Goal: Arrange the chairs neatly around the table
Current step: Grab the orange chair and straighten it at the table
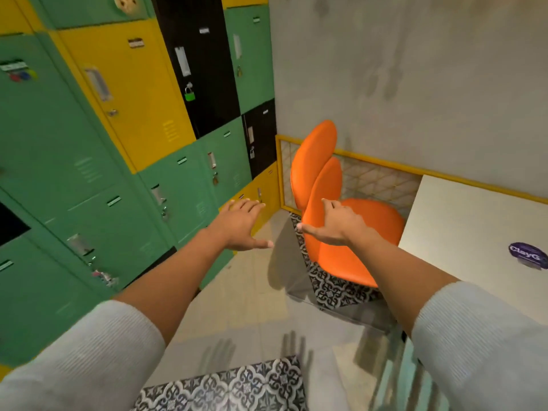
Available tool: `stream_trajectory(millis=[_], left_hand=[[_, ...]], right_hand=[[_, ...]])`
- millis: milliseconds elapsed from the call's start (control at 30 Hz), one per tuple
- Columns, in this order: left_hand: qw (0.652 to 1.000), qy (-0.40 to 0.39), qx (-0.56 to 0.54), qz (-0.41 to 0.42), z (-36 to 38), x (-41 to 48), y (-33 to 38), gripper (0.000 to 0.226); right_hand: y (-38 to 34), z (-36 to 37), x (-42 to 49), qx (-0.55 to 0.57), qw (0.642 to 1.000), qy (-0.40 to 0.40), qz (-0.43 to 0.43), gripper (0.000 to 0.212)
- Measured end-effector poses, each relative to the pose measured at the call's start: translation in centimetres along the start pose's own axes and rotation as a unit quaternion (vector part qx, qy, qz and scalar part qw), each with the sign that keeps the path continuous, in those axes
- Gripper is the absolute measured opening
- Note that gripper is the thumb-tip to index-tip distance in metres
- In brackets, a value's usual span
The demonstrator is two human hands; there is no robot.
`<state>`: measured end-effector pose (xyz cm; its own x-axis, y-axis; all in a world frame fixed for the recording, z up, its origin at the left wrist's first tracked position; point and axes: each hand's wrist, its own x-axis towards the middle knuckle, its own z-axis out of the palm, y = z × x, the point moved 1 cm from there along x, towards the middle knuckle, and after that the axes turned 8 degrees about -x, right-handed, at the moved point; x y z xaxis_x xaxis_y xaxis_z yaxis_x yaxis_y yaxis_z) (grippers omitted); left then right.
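Observation:
Two orange chairs stand side by side at the left edge of a white table (pixel 462 221). The nearer chair (pixel 335 256) has its backrest toward me; the farther chair (pixel 311 155) is close to the wall behind it. My right hand (pixel 332 225) reaches to the nearer chair's backrest, fingers spread over its top edge and thumb out to the left; whether it grips is unclear. My left hand (pixel 240 223) hovers open in the air left of the chairs, touching nothing. Both forearms are stretched out, with light grey sleeves pushed up.
A wall of green, yellow and black lockers (pixel 124 149) runs along the left. A grey wall with a yellow-framed mesh panel (pixel 379 179) closes the back. Pale floor with patterned tile patches (pixel 237 384) lies between lockers and chairs. A purple sticker (pixel 527 255) is on the table.

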<state>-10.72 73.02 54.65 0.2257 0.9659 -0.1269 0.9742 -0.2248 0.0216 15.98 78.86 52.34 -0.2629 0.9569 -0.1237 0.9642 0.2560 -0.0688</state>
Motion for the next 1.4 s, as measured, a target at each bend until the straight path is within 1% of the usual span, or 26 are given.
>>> stream_trajectory(millis=[100, 267, 500, 633, 667, 800, 867, 1000, 1133, 1200, 1300, 1400], left_hand=[[1.000, -0.017, -0.002, 0.011, -1.5, 3.7, -1.7, 0.125], [0.999, -0.037, -0.012, 0.019, -3.0, 10.4, -5.4, 0.134], [0.998, -0.027, -0.011, 0.055, -4.9, 21.2, -12.3, 0.139], [0.993, -0.008, 0.005, 0.114, -6.4, 28.8, -16.7, 0.133], [0.991, -0.015, 0.007, 0.136, -6.9, 30.8, -17.6, 0.132], [0.978, -0.010, 0.031, 0.207, -9.2, 39.2, -20.6, 0.133], [0.968, -0.007, 0.046, 0.248, -10.0, 43.5, -21.6, 0.132], [0.950, -0.016, 0.053, 0.306, -10.6, 50.3, -21.9, 0.133], [0.931, -0.033, 0.074, 0.356, -10.1, 56.8, -21.0, 0.133], [0.920, -0.043, 0.082, 0.380, -9.8, 59.8, -20.1, 0.133], [0.902, -0.039, 0.105, 0.417, -10.0, 64.4, -18.5, 0.133], [0.879, -0.050, 0.128, 0.457, -10.1, 68.3, -16.7, 0.132]], right_hand=[[-0.3, -1.2, 4.4, 0.007, 1.000, -0.019, -0.007, 0.134], [-1.3, -2.5, 11.4, 0.004, 1.000, -0.028, -0.012, 0.126], [-3.0, -3.0, 22.0, -0.005, 0.999, -0.040, 0.033, 0.117], [-4.0, -3.2, 28.7, -0.010, 0.996, -0.036, 0.080, 0.106], [-4.3, -3.2, 30.0, -0.004, 0.995, -0.043, 0.090, 0.104], [-4.8, -3.5, 35.6, 0.018, 0.985, -0.052, 0.161, 0.096], [-5.2, -3.4, 38.2, 0.012, 0.982, -0.051, 0.179, 0.094], [-4.7, -3.3, 41.7, 0.008, 0.977, -0.062, 0.204, 0.091], [-3.6, -3.3, 45.2, 0.030, 0.966, -0.117, 0.227, 0.085], [-3.1, -2.6, 46.6, 0.043, 0.962, -0.129, 0.238, 0.080], [-2.9, -0.5, 48.3, -0.003, 0.963, -0.100, 0.251, 0.070], [-3.0, 1.6, 49.6, -0.026, 0.960, -0.065, 0.273, 0.069]])
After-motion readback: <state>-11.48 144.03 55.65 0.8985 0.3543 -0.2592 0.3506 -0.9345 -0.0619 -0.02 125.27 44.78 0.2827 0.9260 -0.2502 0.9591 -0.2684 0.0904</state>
